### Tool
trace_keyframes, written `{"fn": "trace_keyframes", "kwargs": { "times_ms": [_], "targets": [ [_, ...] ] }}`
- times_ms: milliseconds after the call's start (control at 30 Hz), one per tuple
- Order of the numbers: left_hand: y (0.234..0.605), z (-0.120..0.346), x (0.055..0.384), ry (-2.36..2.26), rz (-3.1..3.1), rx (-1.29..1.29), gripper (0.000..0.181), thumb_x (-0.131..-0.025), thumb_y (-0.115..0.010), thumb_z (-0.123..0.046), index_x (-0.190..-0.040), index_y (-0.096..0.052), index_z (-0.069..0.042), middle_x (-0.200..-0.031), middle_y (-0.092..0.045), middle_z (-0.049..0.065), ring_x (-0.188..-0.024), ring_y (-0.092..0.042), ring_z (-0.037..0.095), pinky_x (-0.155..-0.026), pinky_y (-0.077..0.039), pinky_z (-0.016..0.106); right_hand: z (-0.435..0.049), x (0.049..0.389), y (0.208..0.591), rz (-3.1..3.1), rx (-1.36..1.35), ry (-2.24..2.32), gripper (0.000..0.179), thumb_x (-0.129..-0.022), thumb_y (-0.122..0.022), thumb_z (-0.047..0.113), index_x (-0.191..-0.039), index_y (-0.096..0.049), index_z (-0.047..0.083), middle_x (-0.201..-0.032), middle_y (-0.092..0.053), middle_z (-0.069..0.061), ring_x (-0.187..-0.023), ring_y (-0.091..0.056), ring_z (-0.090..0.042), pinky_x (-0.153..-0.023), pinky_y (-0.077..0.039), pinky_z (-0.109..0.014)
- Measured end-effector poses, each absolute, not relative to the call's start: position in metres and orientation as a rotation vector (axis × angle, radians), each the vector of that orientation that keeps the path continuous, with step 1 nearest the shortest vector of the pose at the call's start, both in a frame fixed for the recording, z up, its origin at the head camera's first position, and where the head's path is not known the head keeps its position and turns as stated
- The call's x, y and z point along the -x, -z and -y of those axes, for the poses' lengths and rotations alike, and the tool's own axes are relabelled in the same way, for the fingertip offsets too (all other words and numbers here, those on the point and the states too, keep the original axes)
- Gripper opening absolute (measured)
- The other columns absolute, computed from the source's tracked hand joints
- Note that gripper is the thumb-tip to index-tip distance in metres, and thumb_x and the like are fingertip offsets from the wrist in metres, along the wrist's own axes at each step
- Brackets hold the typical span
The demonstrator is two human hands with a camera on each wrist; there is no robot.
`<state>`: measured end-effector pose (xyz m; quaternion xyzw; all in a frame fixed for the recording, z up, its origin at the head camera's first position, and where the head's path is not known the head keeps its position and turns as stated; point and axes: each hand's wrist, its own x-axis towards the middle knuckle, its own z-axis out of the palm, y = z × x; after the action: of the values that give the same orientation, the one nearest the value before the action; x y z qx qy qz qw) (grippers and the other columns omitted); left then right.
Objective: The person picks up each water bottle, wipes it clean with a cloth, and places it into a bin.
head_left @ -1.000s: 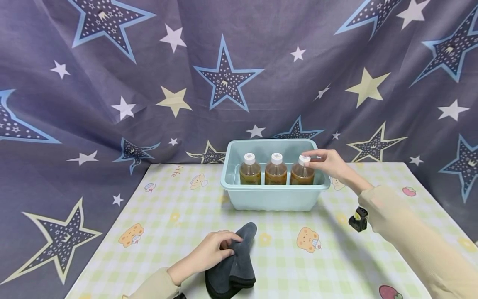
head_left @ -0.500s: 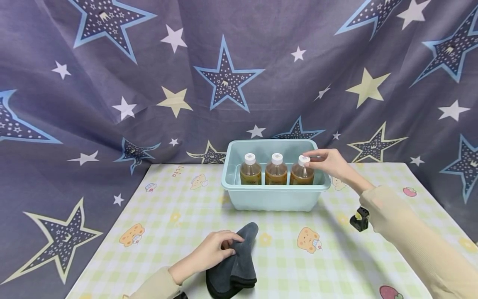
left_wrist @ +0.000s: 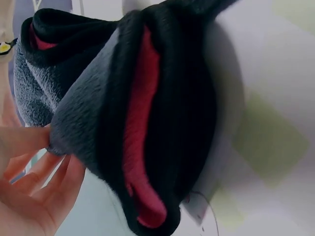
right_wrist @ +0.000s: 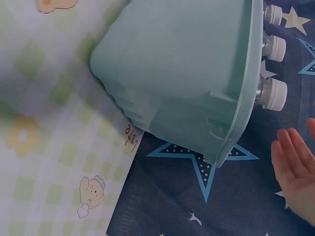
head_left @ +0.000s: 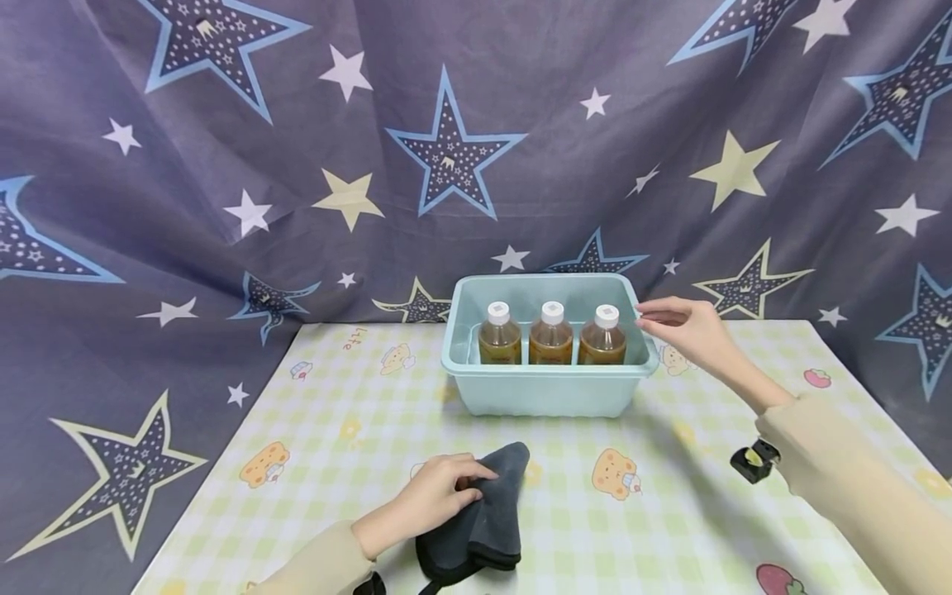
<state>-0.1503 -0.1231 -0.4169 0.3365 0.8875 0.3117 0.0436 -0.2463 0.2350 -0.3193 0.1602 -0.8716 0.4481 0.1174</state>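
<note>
My left hand (head_left: 427,504) pinches a folded dark grey cloth (head_left: 500,504) between thumb and fingers, low in the middle of the head view. Up close in the left wrist view, the cloth (left_wrist: 83,113) is plush, edged in black, with red showing inside its folds. A pale blue plastic tub (head_left: 543,392) stands at the back of the table. Three bottles of brown liquid with white caps are upright in it, the rightmost bottle (head_left: 604,335) closest to my right hand (head_left: 687,330). That hand is at the tub's right rim, fingers extended and holding nothing.
The table (head_left: 335,463) wears a green checked cloth with printed bears and flowers. Behind the tub hangs a dark star-patterned curtain (head_left: 283,149), right at the table's back edge. A small black device (head_left: 754,459) is strapped at my right wrist.
My right hand has let go of the rightmost bottle's cap and moved right, to the tub's rim. My left hand and the cloth have shifted slightly to the right.
</note>
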Motion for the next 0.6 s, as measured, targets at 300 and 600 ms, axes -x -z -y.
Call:
{"fn": "trace_keyframes", "kwargs": {
  "times_ms": [300,600],
  "targets": [
    [0.425,0.113,0.153,-0.990,-2.778,-1.038,0.018,-0.077,-0.066,-0.008,-0.095,-0.068,-0.012,-0.074,-0.058,-0.007,-0.060,-0.045,-0.002,-0.057,-0.040,0.016,-0.249,0.215,0.332,2.496,-0.630,-1.298,0.023,-0.082,-0.061,0.008,-0.101,-0.062,-0.005,-0.103,-0.060,-0.021,-0.080,-0.060,-0.001,-0.067,-0.047,-0.015],
    [0.437,0.108,0.156,-0.944,-2.692,-1.018,0.017,-0.079,-0.066,-0.015,-0.095,-0.068,-0.015,-0.075,-0.057,-0.011,-0.062,-0.046,-0.002,-0.058,-0.040,0.016,-0.257,0.188,0.346,2.527,-0.597,-1.148,0.019,-0.082,-0.062,0.009,-0.099,-0.065,0.002,-0.100,-0.063,-0.014,-0.087,-0.055,0.005,-0.073,-0.043,-0.011]
  ]
}}
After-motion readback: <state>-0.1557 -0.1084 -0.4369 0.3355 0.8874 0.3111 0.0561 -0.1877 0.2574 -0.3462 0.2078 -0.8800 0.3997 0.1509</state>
